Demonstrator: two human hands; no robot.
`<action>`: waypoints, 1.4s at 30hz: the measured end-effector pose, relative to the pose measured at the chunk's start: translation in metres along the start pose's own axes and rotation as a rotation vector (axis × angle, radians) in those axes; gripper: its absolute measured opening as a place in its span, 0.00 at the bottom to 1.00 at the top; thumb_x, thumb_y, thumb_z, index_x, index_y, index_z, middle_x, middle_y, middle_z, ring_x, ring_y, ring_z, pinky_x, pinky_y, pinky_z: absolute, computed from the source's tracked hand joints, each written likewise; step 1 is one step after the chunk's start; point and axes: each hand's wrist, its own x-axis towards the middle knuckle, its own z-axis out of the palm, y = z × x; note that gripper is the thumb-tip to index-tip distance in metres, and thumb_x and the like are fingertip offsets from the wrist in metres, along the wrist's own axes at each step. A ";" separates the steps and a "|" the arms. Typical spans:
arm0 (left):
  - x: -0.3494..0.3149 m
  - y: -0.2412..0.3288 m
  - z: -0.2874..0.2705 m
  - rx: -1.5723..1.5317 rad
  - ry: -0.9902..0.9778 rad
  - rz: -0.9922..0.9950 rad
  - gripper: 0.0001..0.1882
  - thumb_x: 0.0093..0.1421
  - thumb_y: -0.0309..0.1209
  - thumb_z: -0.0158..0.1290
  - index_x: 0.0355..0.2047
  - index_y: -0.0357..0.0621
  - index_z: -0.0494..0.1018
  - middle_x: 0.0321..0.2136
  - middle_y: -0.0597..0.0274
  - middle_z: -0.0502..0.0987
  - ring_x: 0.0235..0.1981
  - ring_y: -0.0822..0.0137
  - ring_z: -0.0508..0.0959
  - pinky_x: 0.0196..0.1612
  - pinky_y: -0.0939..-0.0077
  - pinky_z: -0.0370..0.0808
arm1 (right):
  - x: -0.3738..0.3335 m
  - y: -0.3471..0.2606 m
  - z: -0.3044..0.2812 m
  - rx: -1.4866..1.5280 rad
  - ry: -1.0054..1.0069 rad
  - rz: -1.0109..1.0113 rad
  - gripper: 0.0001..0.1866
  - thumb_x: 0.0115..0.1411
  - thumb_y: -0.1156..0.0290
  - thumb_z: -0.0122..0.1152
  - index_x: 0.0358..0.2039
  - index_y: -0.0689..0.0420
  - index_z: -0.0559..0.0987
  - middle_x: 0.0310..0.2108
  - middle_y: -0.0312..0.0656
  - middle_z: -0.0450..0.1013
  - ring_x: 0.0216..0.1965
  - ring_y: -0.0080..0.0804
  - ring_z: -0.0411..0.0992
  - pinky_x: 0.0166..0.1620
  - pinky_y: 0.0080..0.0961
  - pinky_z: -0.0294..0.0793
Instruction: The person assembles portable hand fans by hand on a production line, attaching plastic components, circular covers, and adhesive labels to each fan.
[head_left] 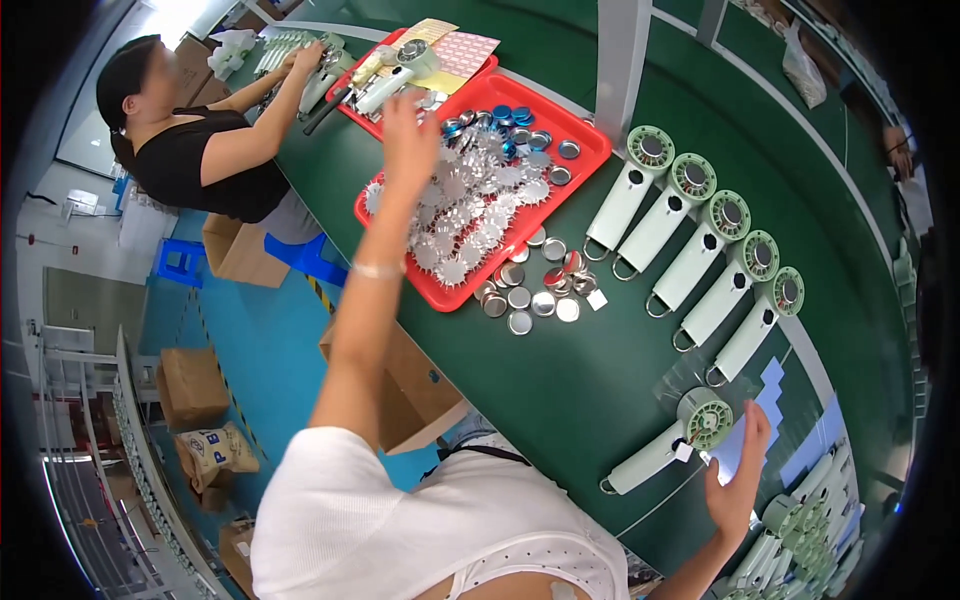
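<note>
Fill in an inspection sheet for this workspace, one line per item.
Surface: green table, lined with parts.
Job's things: single fan near the right hand; row of five fans; red tray holding toothed silver discs and blue caps.
Clutter: loose silver caps beside that tray; blue sheets.
Hands: left hand blurred, grip unclear; right hand open, contact with the fan unclear.
Cables: nothing seen clearly.
Surroundings: co-worker at the table; cardboard boxes on the floor.
</note>
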 end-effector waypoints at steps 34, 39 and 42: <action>-0.188 0.227 0.001 -0.516 -1.044 0.218 0.09 0.65 0.20 0.46 0.42 0.36 0.75 0.31 0.53 0.74 0.29 0.61 0.73 0.34 0.72 0.70 | -0.058 0.110 0.000 -0.153 0.680 0.599 0.09 0.55 0.78 0.64 0.37 0.62 0.81 0.33 0.46 0.76 0.33 0.40 0.74 0.39 0.33 0.74; -0.212 0.224 0.003 -0.497 -0.875 0.289 0.12 0.60 0.15 0.47 0.42 0.37 0.75 0.35 0.52 0.73 0.34 0.53 0.73 0.37 0.67 0.70 | -0.051 0.104 -0.005 -0.177 0.618 0.648 0.07 0.55 0.75 0.67 0.35 0.62 0.82 0.33 0.43 0.78 0.33 0.34 0.76 0.41 0.29 0.74; -0.217 0.223 0.004 -0.442 -0.867 0.354 0.12 0.59 0.15 0.49 0.42 0.38 0.75 0.38 0.53 0.72 0.37 0.54 0.72 0.41 0.65 0.70 | -0.049 0.099 -0.005 -0.224 0.621 0.680 0.07 0.55 0.74 0.67 0.34 0.61 0.83 0.32 0.43 0.79 0.33 0.34 0.76 0.41 0.28 0.74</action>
